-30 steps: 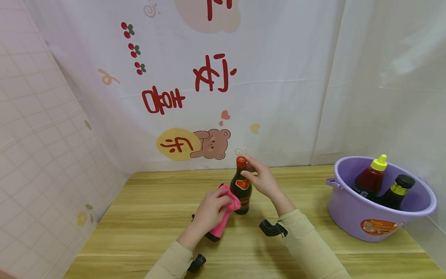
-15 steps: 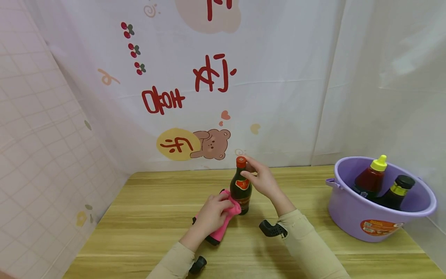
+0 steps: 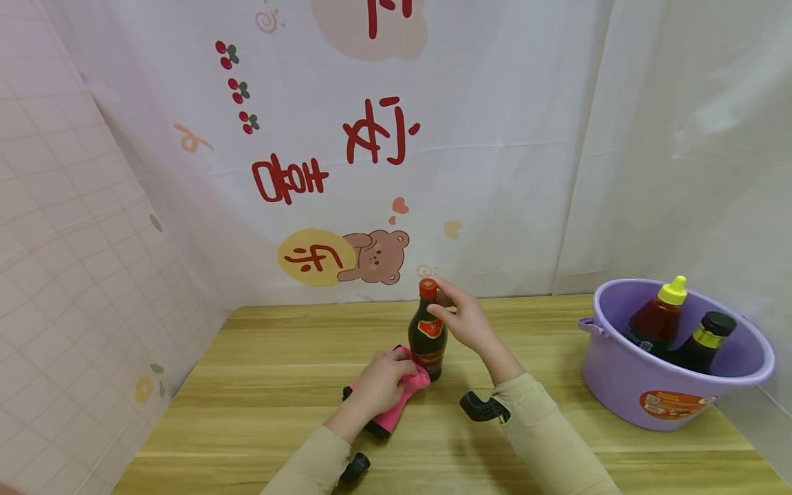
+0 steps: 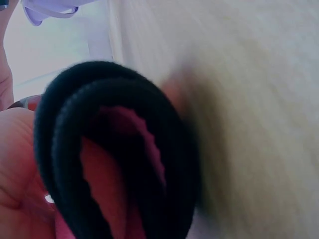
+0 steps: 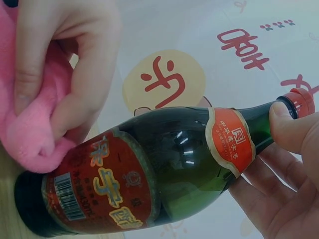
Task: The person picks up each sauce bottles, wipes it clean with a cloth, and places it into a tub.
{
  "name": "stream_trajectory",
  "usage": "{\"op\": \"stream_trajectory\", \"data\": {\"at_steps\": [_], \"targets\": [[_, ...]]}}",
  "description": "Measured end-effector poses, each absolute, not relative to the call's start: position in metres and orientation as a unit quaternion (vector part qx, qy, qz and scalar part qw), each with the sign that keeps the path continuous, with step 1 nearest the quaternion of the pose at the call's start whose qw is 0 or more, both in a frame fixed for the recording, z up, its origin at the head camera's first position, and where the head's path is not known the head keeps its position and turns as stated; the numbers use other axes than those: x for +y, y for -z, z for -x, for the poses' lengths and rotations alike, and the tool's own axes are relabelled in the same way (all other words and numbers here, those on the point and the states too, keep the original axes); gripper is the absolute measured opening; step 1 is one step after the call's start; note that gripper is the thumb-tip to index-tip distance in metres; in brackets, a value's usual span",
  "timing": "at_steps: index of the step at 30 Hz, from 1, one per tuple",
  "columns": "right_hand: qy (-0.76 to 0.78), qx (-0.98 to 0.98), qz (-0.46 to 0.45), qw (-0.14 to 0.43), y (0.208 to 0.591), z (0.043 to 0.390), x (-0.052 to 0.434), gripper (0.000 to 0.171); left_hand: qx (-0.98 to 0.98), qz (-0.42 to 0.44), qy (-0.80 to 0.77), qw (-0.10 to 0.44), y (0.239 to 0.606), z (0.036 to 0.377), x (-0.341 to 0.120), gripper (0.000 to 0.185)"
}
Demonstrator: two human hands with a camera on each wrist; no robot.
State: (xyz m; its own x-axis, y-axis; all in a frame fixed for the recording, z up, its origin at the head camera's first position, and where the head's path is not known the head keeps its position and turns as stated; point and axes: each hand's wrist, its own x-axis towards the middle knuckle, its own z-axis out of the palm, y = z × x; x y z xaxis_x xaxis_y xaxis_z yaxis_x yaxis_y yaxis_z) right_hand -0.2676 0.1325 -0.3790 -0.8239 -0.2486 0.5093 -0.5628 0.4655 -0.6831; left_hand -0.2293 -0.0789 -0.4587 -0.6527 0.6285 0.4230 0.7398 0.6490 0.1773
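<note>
The dark bottle [image 3: 427, 340] stands mid-bench [image 3: 278, 385], far from the edges. The right hand [image 3: 468, 322] pinches its neck. The left hand [image 3: 379, 386] presses a bunched pink cloth [image 3: 405, 392] against its bottom.

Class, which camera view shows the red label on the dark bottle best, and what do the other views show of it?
The right wrist view: the red label on the dark bottle fills the frame, with barcode and characters visible. The head view shows it small and distant. The left wrist view is blurred, filled by cloth, and shows no label.
</note>
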Motion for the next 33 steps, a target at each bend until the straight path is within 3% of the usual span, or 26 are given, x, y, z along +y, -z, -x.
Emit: {"op": "stream_trajectory", "data": {"at_steps": [12,21,25,33], "targets": [[-0.455,-0.837,-0.249,0.174,0.379,0.269,0.133,0.052,-0.901,0.390,0.152,0.115,0.453,0.233,-0.076,0.024],[-0.451,-0.838,-0.251,0.179,0.379,0.268,0.133,0.052,-0.910,0.344,0.229,0.035,0.446,0.235,-0.090,0.021],[-0.450,-0.838,-0.250,0.180,0.379,0.268,0.133,0.052,-0.909,0.331,0.245,0.060,0.429,0.235,-0.100,0.022],[-0.446,-0.842,-0.245,0.176,0.378,0.267,0.131,0.052,-0.888,0.316,0.275,0.191,0.388,0.239,-0.110,0.025]]}}
